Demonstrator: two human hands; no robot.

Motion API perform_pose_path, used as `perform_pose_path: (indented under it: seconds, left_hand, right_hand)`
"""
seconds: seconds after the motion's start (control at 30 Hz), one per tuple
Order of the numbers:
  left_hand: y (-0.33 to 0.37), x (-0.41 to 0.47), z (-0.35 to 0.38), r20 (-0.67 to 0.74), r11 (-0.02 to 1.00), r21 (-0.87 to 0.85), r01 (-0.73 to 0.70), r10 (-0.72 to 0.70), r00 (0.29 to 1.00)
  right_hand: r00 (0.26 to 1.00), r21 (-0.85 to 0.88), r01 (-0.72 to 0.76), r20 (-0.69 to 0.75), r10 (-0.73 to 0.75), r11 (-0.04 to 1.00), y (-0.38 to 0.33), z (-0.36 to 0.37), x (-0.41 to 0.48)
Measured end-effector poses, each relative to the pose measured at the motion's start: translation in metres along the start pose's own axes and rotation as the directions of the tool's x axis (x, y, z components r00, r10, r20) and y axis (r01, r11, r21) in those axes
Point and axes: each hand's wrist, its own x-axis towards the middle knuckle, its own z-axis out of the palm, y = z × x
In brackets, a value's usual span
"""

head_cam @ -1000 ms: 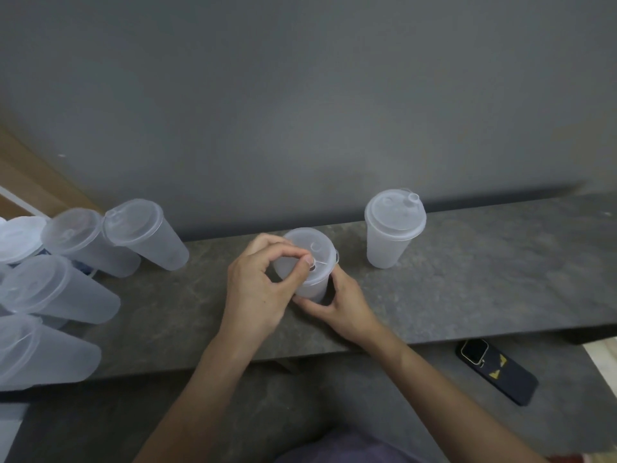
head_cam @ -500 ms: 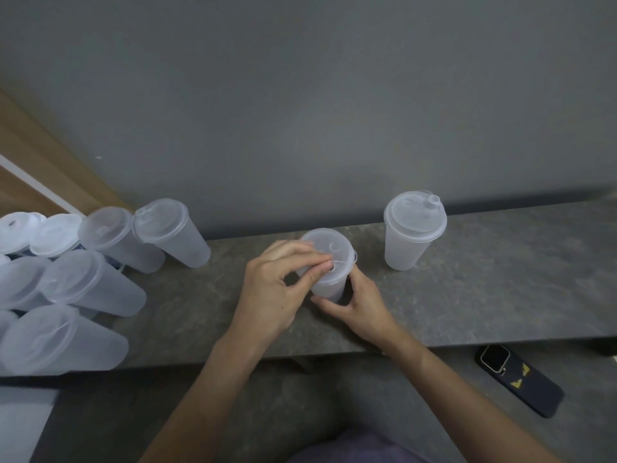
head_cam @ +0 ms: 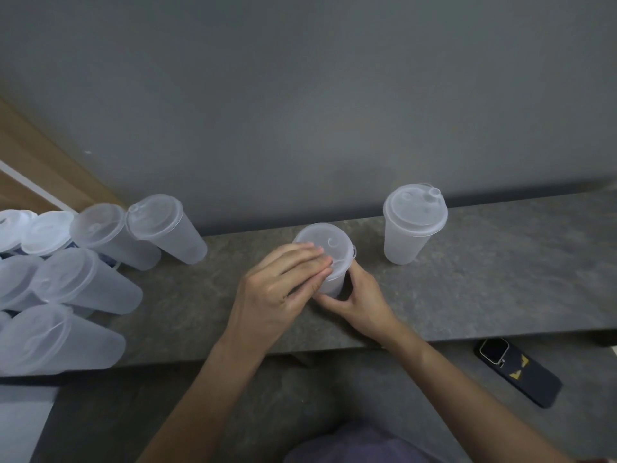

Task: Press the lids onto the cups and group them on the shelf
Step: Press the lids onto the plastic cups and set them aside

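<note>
Right hand (head_cam: 364, 304) curled round the cup (head_cam: 331, 286) low down, left hand (head_cam: 273, 292) flat on its lid (head_cam: 330, 240)

Frosted, see-through plastic cup stands upright mid-shelf (head_cam: 484, 285) on rough, mottled grey stone. Left fingers lie straight across the round lid's near half, not gripping. At 2 o'clock, apart, stands another lidded cup (head_cam: 405, 243) with a little spout. At 9 o'clock a bunch of lidded cups (head_cam: 83, 285) lie tipped on their sides. Dark slab phone (head_cam: 521, 372) at 4 o'clock, below the ledge.

No legible text or numbers; only yellow shapes on the phone case (head_cam: 519, 373)
</note>
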Motion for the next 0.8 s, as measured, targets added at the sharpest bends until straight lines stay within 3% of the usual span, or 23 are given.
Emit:
perform_pose_path:
  seconds: [0.17,0.33,0.53,0.6,0.7,0.8]
  left_hand:
    - [0.002,0.0,0.002,-0.006,0.984,0.137,-0.113,0.115,0.993]
    - [-0.001,0.001,0.004,0.066,0.902,0.332,-0.275,0.269,0.961]
    - [-0.004,0.004,0.004,0.082,0.865,0.383,-0.325,0.318,0.944]
    - [-0.002,-0.001,0.005,0.056,0.911,0.335,-0.24,0.235,0.97]
    - [0.004,-0.011,0.006,-0.002,0.996,0.045,0.075,-0.075,0.997]
    - [0.014,-0.011,0.006,-0.014,0.918,-0.169,0.359,-0.367,0.93]
  right_hand:
    - [1.0,0.006,0.008,-0.005,-0.008,1.0,-0.001,0.0,0.0]
    - [1.0,0.02,0.008,-0.003,-0.008,1.0,-0.002,0.0,0.0]
    - [1.0,0.015,0.004,-0.004,-0.004,1.0,-0.001,0.0,0.0]
    - [1.0,0.017,0.003,-0.012,-0.003,1.0,-0.001,0.0,-0.001]
    - [1.0,0.021,0.001,0.003,-0.001,1.0,-0.003,-0.002,-0.001]
    - [1.0,0.014,-0.011,0.028,0.011,1.0,-0.005,-0.002,0.0]
